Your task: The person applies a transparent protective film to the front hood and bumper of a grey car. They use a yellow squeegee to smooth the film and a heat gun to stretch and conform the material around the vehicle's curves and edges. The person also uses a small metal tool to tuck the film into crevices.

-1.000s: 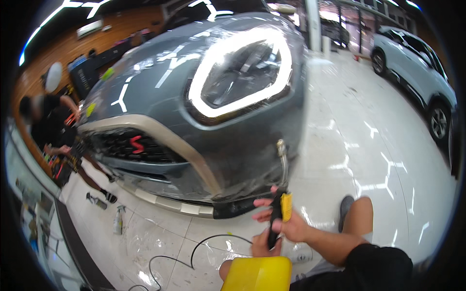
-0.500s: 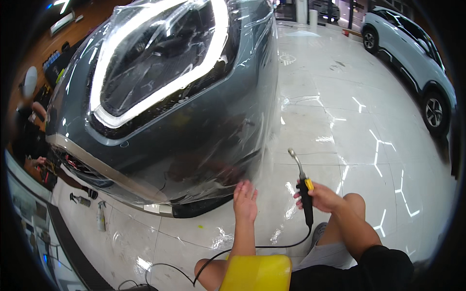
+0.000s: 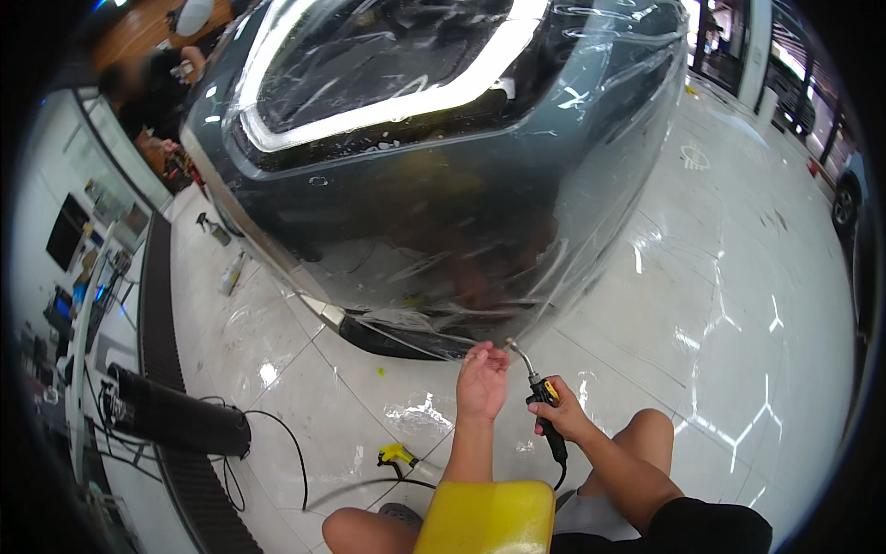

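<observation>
Clear film (image 3: pixel 600 212), wrinkled in places, covers the front corner of a dark grey-green car (image 3: pixel 415 203) with a lit headlight (image 3: pixel 461 102). My left hand (image 3: pixel 482 379) is palm up beside the film's lower edge, fingers slightly bent and apparently empty; whether it touches the film I cannot tell. My right hand (image 3: pixel 559 413) grips a black-handled wand (image 3: pixel 554 441) with a yellow switch, its bent metal nozzle (image 3: pixel 517 351) just right of my left fingertips, by the bumper's bottom. A yellow padded rectangular object (image 3: pixel 484 517) is between my legs.
A black cylinder (image 3: pixel 180 415) and hoses stand at left, beside a cluttered bench (image 3: pixel 120 314). Spray bottles (image 3: pixel 231 272) and a yellow sprayer (image 3: pixel 395 454) are on the tiled floor (image 3: pixel 701 323). A co-worker (image 3: pixel 138 92) is at the upper left, another car (image 3: pixel 844 203) far right.
My hands have separated, the left rising to the film's edge. The nozzle has swung left toward my left fingertips since half a second ago. The view has shifted, revealing the cylinder.
</observation>
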A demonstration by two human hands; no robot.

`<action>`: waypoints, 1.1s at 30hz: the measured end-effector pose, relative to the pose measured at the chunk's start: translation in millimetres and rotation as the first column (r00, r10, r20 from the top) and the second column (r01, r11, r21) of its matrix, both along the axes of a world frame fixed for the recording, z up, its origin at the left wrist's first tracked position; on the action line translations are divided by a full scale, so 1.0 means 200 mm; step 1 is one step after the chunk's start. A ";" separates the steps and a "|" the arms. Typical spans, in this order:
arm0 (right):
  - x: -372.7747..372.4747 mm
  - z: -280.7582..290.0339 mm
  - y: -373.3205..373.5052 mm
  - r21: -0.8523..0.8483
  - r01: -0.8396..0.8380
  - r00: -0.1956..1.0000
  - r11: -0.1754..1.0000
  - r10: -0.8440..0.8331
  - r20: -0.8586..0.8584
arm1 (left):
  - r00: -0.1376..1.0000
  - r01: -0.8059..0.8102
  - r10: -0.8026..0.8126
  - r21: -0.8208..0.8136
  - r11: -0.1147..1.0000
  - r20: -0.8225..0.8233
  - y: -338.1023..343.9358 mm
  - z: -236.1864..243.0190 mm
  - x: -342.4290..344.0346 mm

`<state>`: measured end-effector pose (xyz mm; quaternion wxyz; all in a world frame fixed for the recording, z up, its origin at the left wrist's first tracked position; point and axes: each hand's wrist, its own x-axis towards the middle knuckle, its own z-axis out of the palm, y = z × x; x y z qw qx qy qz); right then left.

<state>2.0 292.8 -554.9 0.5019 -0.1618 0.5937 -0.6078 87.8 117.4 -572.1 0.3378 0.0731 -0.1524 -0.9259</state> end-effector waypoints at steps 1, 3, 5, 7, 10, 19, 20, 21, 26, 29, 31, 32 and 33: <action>-0.03 0.00 -0.02 -0.011 -0.039 0.999 0.999 0.040 0.031 | 0.994 -0.031 0.033 -0.022 0.999 0.104 0.02 0.03 -0.02; -0.08 -0.01 -0.04 -0.040 -0.116 0.990 0.992 0.119 0.081 | 0.949 -0.088 0.105 -0.072 0.994 0.297 0.09 0.14 -0.09; -0.09 -0.01 -0.08 0.081 -0.262 0.964 0.962 0.257 0.065 | 0.948 -0.144 0.157 -0.066 0.987 0.277 0.10 0.24 -0.12; 0.04 0.06 -0.08 0.126 -0.115 0.901 0.985 0.156 -0.405 | 0.948 -0.186 0.207 -0.105 0.977 0.241 0.08 0.16 -0.07; 0.08 -0.11 0.01 -0.200 -0.005 0.263 0.980 -0.191 -0.946 | 0.941 -0.266 0.249 0.046 0.963 0.228 0.10 0.23 -0.15; -0.03 -0.15 -0.01 -0.031 0.091 0.626 0.995 -0.082 -0.776 | 0.938 -0.152 0.198 0.179 0.972 -0.283 0.06 0.23 -0.03; -0.05 -0.16 -0.02 -0.031 0.105 0.662 0.994 -0.093 -0.744 | 0.897 -0.001 0.072 0.160 0.987 -0.436 0.01 0.14 -0.06; -0.02 -0.08 -0.06 0.053 0.112 0.755 0.992 -0.050 -0.654 | 0.901 -0.021 0.073 0.126 0.992 -0.428 -0.01 0.08 -0.04; -0.05 -0.08 -0.12 0.002 0.103 0.681 0.995 -0.069 -0.729 | 0.878 -0.075 0.087 0.043 0.996 -0.472 0.00 0.20 -0.15; -0.07 -0.05 -0.17 -0.145 0.035 0.434 0.989 -0.146 -0.889 | 0.776 0.065 -0.040 0.016 0.998 -0.629 -0.03 0.21 -0.21; -0.05 0.02 -0.20 -0.069 0.086 0.570 0.994 -0.106 -0.815 | 0.801 0.026 -0.044 -0.038 0.999 -0.597 -0.08 0.23 -0.18; -0.07 0.03 -0.20 -0.073 0.075 0.539 0.994 -0.102 -0.836 | 0.752 0.047 -0.093 -0.087 0.995 -0.653 -0.11 0.22 -0.20; -0.08 0.04 -0.20 -0.082 0.070 0.502 0.994 -0.106 -0.858 | 0.778 0.006 -0.058 -0.084 0.996 -0.626 -0.11 0.24 -0.22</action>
